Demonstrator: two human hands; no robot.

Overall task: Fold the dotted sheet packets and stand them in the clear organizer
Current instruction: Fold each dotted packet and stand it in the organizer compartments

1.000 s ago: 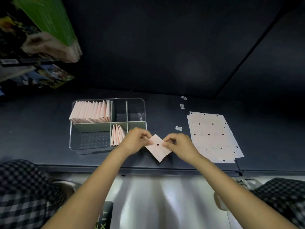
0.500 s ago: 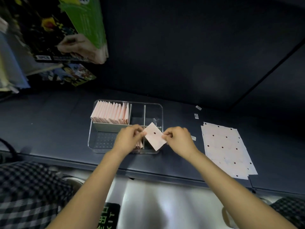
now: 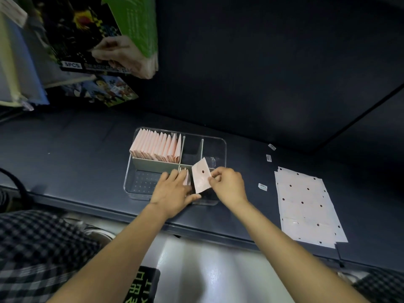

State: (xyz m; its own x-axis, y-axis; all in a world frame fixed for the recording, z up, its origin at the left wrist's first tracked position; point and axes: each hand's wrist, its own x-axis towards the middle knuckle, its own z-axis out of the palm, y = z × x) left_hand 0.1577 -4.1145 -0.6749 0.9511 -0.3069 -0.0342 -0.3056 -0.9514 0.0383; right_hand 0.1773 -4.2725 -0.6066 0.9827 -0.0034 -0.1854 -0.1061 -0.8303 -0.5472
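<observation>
A clear organizer (image 3: 219, 147) with grey dividers stands on the dark bench. Its back-left compartment holds a row of several folded pink packets (image 3: 157, 146). A few more folded packets (image 3: 186, 179) stand in the front middle compartment. My right hand (image 3: 227, 184) pinches a folded pink packet with one dark dot (image 3: 201, 174) and holds it upright over that compartment. My left hand (image 3: 172, 191) lies with straight fingers against the standing packets there. A stack of flat dotted sheets (image 3: 306, 204) lies to the right on the bench.
Three small white labels (image 3: 262, 186) lie on the bench between the organizer and the sheets. Printed packages (image 3: 91, 40) hang at the upper left. The bench's front edge (image 3: 218, 232) runs just below my wrists. Checked fabric shows at both lower corners.
Both hands carried the folded packet left to the organizer. My left hand let go of it and now rests on the standing packets; my right hand alone holds it.
</observation>
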